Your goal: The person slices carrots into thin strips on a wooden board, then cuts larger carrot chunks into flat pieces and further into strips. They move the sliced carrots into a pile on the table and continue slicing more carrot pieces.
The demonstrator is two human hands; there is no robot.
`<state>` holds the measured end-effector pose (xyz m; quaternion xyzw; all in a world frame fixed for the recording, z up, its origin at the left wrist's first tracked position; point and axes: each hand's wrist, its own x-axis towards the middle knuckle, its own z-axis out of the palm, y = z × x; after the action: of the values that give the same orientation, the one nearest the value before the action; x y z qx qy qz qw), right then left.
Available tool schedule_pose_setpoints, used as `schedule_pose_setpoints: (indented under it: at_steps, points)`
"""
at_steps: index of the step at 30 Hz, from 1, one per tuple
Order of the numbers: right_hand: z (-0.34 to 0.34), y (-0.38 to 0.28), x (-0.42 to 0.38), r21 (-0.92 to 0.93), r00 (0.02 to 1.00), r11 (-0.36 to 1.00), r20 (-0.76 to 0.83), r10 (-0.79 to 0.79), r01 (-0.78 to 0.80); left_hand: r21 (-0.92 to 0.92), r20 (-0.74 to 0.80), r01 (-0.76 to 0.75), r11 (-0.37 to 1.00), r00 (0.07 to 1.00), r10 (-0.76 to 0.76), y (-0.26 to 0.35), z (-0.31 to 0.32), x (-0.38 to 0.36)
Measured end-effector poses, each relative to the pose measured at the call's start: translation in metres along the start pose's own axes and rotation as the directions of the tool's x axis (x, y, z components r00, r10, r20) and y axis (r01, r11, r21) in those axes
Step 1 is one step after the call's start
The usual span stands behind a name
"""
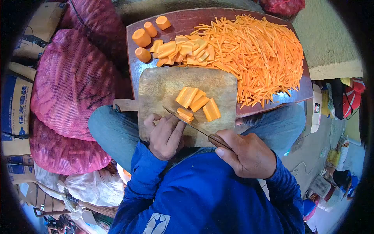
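My right hand (247, 154) is closed around the brown wooden handle of a knife (194, 128). Its blade slants across a wooden cutting board (156, 89), pointing up and left. Beside the blade, the fingers of my left hand (165, 134) are curled down on the board; whatever lies beneath them is hidden. Cut carrot strips (185, 114) rest against the far side of the blade. Farther up the board lie several carrot pieces cut into slabs (187, 96), one of them (211, 110) to the right. The board lies over my lap, its far edge on a dark red tabletop.
On the tabletop (136, 78) stand several peeled carrot chunks (141, 38), with carrot slices (167, 48) beside them and a large heap of carrot sticks (261, 58) to the right. Pink mesh sacks (72, 85) and cardboard boxes (17, 103) are stacked on my left.
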<state>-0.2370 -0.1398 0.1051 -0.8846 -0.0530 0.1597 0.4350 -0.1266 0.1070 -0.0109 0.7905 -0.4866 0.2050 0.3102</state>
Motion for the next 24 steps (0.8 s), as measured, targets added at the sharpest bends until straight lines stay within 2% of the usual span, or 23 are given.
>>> schedule_pose_setpoints:
  at_steps: [9, 12, 14, 15, 21, 23, 24]
  points:
    - [0.013, 0.009, 0.019, -0.058, 1.000, 0.998, 0.015, -0.002, 0.002, -0.024, -0.020, 0.018, 1.000, 1.000, -0.018, 0.002, 0.004, 0.001]
    - [0.028, 0.020, 0.034, -0.078, 0.998, 0.995, -0.011, -0.065, 0.064, 0.008, -0.046, 0.023, 1.000, 0.999, -0.023, 0.004, 0.005, 0.003]
    - [0.032, 0.021, 0.048, -0.144, 0.992, 0.986, 0.082, 0.098, -0.085, 0.033, -0.047, 0.027, 0.999, 0.999, -0.025, 0.006, 0.006, 0.005]
    - [0.033, 0.024, 0.051, -0.141, 0.993, 0.987, 0.076, 0.094, -0.082, 0.036, -0.053, 0.032, 0.999, 0.998, -0.030, 0.006, 0.006, 0.007]
    - [0.025, 0.031, 0.047, -0.042, 0.999, 0.998, -0.004, -0.042, 0.042, 0.033, -0.045, 0.046, 0.998, 0.998, -0.044, 0.006, 0.003, 0.006]
    - [0.014, 0.020, 0.036, 0.094, 0.995, 0.993, -0.073, -0.069, 0.076, 0.021, -0.035, 0.070, 0.997, 0.997, -0.069, 0.007, 0.001, 0.006]
    - [0.011, 0.017, 0.032, 0.094, 0.995, 0.992, -0.069, -0.073, 0.079, 0.002, -0.032, 0.071, 0.998, 0.997, -0.070, 0.006, 0.001, 0.007]
